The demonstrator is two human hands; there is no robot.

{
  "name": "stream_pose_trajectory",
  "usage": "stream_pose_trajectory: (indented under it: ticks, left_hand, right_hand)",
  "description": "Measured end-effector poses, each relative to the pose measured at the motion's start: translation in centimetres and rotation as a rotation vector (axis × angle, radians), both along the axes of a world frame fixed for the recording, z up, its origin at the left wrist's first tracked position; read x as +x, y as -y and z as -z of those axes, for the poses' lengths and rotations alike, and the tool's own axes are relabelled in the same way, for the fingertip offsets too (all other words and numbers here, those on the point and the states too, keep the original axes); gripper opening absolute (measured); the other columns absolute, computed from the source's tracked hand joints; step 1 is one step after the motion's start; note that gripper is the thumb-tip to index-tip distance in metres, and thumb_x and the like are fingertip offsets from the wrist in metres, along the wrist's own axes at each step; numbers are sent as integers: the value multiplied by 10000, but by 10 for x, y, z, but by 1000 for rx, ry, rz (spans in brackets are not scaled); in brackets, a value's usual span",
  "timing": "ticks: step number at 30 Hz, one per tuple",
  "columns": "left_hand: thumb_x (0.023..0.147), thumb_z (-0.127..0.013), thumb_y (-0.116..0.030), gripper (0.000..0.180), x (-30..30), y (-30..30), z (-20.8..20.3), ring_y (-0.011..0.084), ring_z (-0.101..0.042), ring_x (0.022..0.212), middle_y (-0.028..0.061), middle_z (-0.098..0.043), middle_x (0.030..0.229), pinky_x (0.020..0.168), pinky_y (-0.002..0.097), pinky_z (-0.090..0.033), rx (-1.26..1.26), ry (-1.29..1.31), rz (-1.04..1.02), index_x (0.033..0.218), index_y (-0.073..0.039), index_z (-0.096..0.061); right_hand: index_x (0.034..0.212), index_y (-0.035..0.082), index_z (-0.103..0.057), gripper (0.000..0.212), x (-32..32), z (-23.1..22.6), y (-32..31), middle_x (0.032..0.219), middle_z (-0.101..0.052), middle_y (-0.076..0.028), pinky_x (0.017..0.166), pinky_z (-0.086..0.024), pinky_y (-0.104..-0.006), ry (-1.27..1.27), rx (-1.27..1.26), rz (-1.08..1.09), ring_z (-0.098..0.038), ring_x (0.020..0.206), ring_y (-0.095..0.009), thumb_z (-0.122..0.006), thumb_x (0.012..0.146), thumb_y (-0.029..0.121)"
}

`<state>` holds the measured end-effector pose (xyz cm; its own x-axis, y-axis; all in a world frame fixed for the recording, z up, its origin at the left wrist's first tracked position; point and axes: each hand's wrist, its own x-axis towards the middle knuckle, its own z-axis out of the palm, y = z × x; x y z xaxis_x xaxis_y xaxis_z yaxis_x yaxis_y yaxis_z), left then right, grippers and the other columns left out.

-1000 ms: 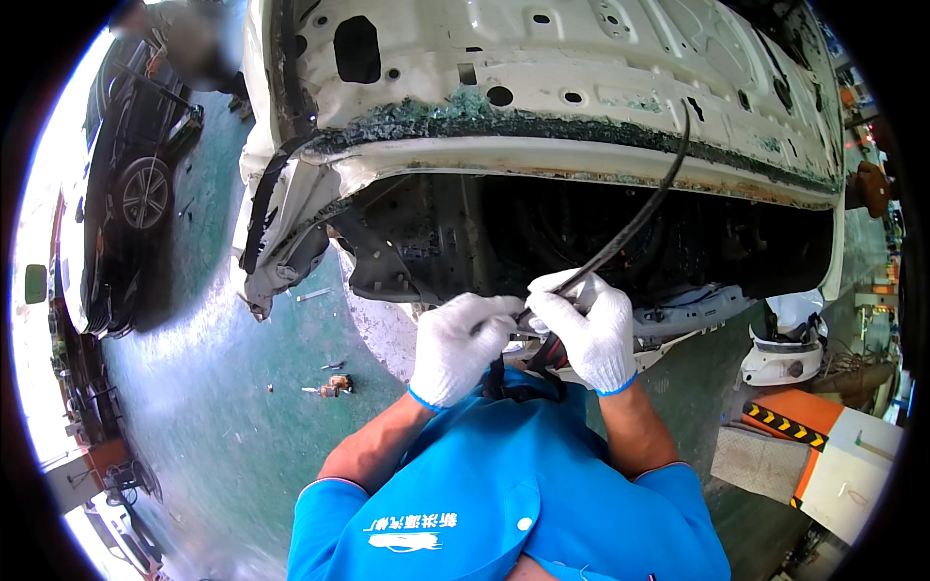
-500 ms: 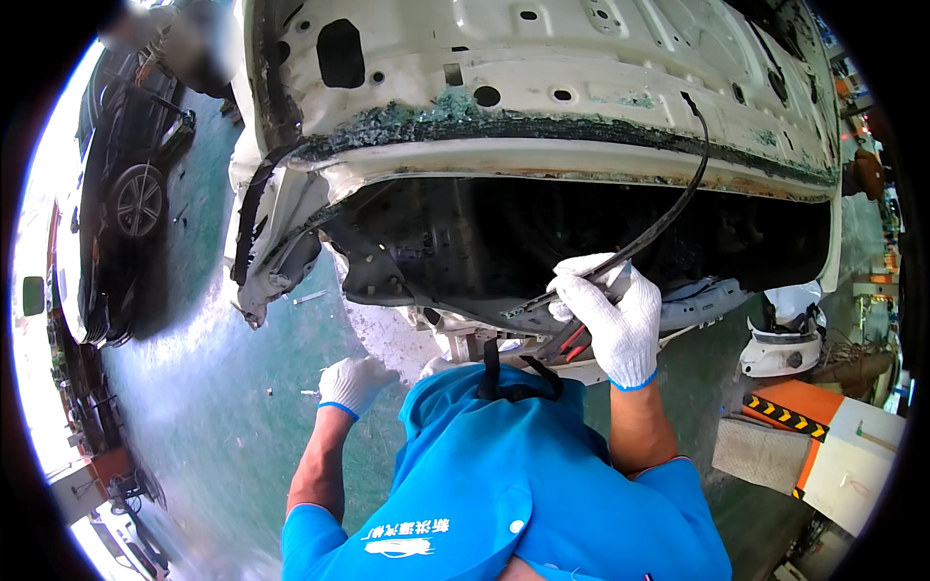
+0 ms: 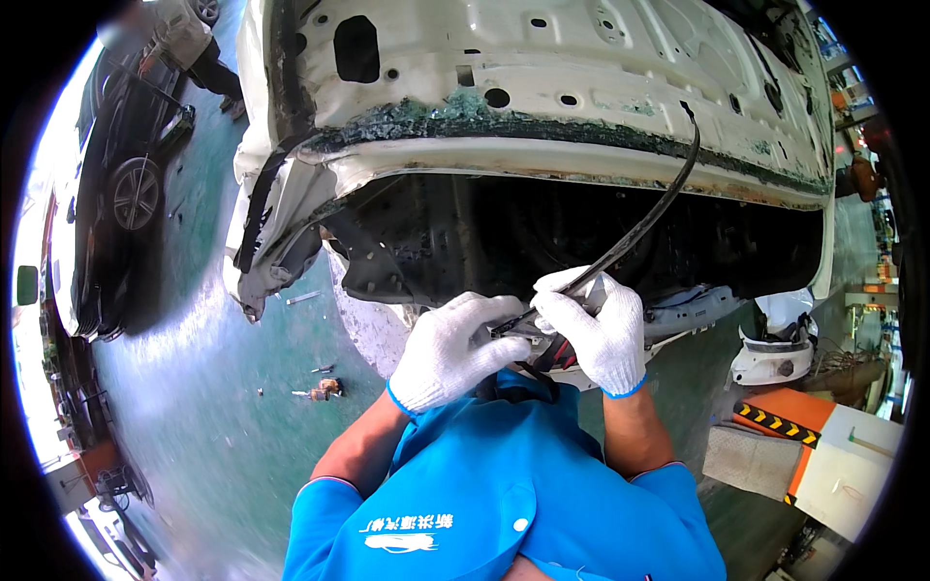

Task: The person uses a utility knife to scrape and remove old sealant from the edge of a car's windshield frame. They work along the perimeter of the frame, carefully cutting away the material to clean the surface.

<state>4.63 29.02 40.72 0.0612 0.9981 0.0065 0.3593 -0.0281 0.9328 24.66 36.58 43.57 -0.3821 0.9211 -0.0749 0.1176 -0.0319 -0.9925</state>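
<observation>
From the head camera, a stripped white sheet-metal car body shell with a dark opening fills the upper picture, and everything else sits relative to it. Just below its lower edge, the 2 gloved hands meet: the left hand in a white knit glove is closed around the near end of a long, thin black rubber sealing strip, and the right hand grips the same strip just beside it, fingers curled tight over it. From the hands the strip rises up and right across the dark opening to the shell's crumbling green-edged seam, where its far end stands free. It looks light, limp and springy (likely to whip or kink), so holding near the end with both hands suits it. Left of the shell stands a dark parked car on the green floor.
</observation>
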Motion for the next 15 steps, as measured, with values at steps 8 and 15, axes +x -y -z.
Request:
stream_pose_trajectory:
  ticks: [8,15]
  left_hand:
    - [887,-852,-261,339,4,0,11,216,-760,857,136,-770,959,749,341,-598,-95,216,28,1087,6,-788]
    - [953,-799,-315,325,-11,1,7,115,-713,764,78,-756,844,656,285,-580,-507,508,161,1048,-5,-788]
  right_hand:
    - [1057,-25,-763,146,4,-2,2,844,-775,-90,659,-567,-256,-13,-43,-16,-730,750,-116,-750,945,68]
    - [1071,-16,-757,135,12,3,-1,887,-774,-88,687,-575,-241,-159,-157,-73,-732,770,-123,-748,965,68]
